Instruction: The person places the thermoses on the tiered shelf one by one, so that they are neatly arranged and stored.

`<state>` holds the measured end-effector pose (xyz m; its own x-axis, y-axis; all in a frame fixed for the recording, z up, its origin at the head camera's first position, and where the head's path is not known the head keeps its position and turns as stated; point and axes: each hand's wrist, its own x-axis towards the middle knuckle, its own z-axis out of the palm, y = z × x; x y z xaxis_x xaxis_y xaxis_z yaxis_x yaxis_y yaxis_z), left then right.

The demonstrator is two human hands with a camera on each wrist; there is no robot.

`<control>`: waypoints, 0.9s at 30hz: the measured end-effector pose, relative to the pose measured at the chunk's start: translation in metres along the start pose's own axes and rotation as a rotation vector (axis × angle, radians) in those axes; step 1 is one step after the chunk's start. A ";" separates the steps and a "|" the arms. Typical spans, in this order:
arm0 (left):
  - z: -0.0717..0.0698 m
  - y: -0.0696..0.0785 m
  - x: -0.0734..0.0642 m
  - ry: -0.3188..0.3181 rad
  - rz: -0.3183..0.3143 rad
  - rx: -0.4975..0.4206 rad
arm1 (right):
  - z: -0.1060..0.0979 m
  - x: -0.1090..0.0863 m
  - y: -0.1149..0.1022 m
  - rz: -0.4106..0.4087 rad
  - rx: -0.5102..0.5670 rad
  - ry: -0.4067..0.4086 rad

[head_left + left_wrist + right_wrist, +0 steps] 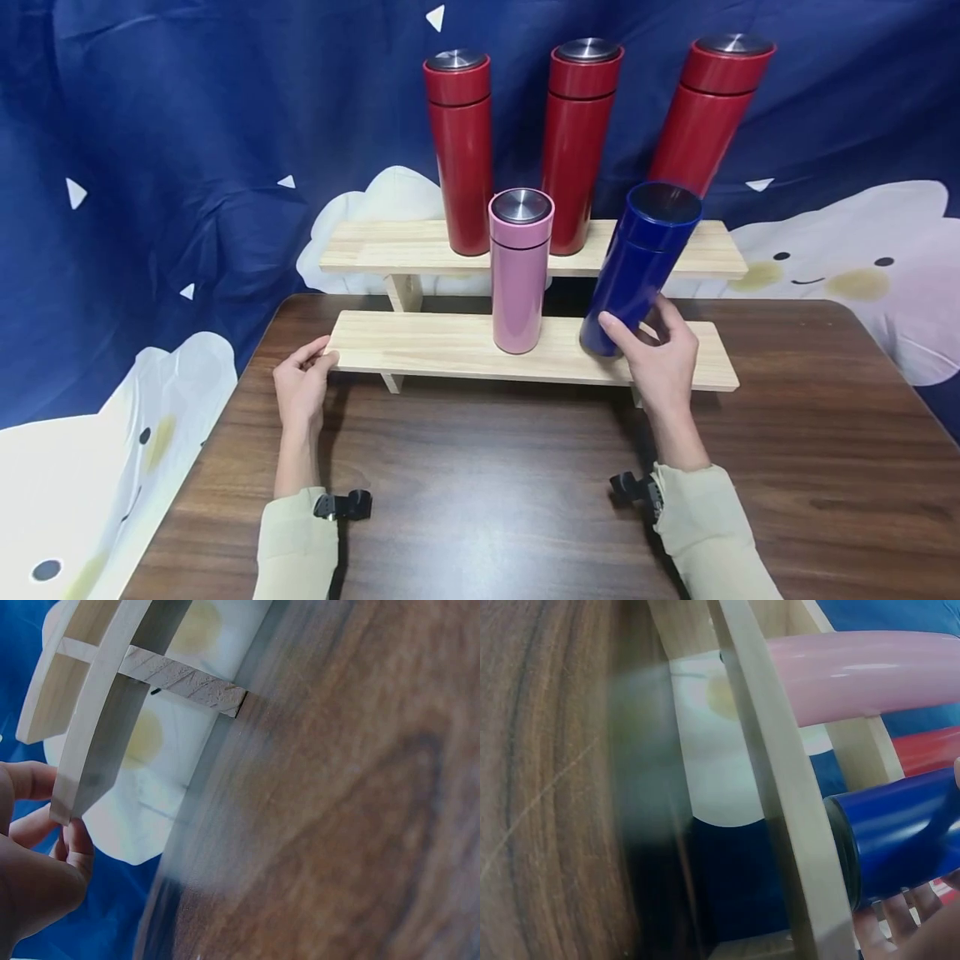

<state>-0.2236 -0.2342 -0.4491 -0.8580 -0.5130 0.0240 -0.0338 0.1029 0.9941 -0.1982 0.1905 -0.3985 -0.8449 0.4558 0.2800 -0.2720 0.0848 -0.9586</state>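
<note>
My right hand (663,354) grips a dark blue thermos flask (639,267) low on its body. The flask leans to the right over the right part of the lower wooden shelf (420,342); its base is at the board, and the right wrist view shows the bottom rim (844,851) by the board's edge. My left hand (302,385) pinches the left end of that lower shelf, with fingers on both faces of the board (75,780) in the left wrist view. A pink thermos flask (519,283) stands upright near the middle of the same shelf.
Behind, the upper wooden shelf (375,246) bears three red thermos flasks, one left (461,158), one in the middle (579,150) and one right (708,117), partly behind the blue one. Both boards stand on a brown wooden table (480,483). A blue cloud-patterned curtain (187,125) hangs behind.
</note>
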 end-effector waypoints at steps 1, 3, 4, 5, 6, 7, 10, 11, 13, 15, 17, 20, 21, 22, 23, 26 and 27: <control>0.000 -0.001 0.000 0.001 -0.001 -0.001 | 0.001 0.000 0.001 0.003 -0.001 -0.003; 0.001 -0.001 0.001 0.004 0.001 -0.001 | 0.003 0.001 0.002 0.007 0.000 -0.007; 0.001 -0.001 0.001 0.006 0.002 -0.003 | 0.003 0.001 0.003 0.008 -0.003 -0.009; 0.001 -0.002 0.001 0.007 0.004 -0.006 | 0.004 0.001 0.004 0.009 -0.008 -0.010; 0.001 -0.002 0.001 0.008 0.006 -0.008 | 0.004 0.001 0.004 0.010 -0.015 -0.011; 0.001 -0.002 0.001 0.008 0.008 -0.009 | 0.004 0.002 0.005 0.013 -0.019 -0.013; 0.001 -0.003 0.001 0.008 0.011 -0.014 | 0.004 0.002 0.007 0.024 -0.041 -0.016; 0.001 -0.003 0.001 0.008 0.012 -0.015 | 0.004 0.002 0.008 0.027 -0.047 -0.017; 0.001 -0.003 0.001 0.008 0.013 -0.021 | 0.004 0.002 0.008 0.033 -0.054 -0.020; 0.001 -0.003 0.002 0.008 0.014 -0.025 | 0.003 0.002 0.009 0.038 -0.061 -0.019; 0.001 -0.003 0.002 0.008 0.015 -0.030 | 0.003 0.002 0.010 0.038 -0.065 -0.018; 0.001 -0.003 0.002 0.008 0.013 -0.028 | 0.004 0.002 0.010 0.039 -0.064 -0.019; 0.001 -0.003 0.002 0.007 0.013 -0.025 | 0.004 0.002 0.010 0.039 -0.064 -0.018; 0.001 -0.003 0.002 0.007 0.013 -0.024 | 0.004 0.002 0.010 0.037 -0.065 -0.019; 0.001 -0.003 0.001 0.006 0.013 -0.022 | 0.005 0.002 0.010 0.035 -0.064 -0.019; 0.001 -0.003 0.001 0.004 0.014 -0.016 | 0.006 0.002 0.010 0.035 -0.063 -0.021; 0.001 -0.003 0.001 0.005 0.014 -0.015 | 0.006 0.002 0.010 0.034 -0.066 -0.022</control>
<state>-0.2246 -0.2342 -0.4521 -0.8558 -0.5159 0.0383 -0.0142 0.0974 0.9951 -0.2051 0.1870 -0.4071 -0.8631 0.4403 0.2475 -0.2123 0.1283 -0.9687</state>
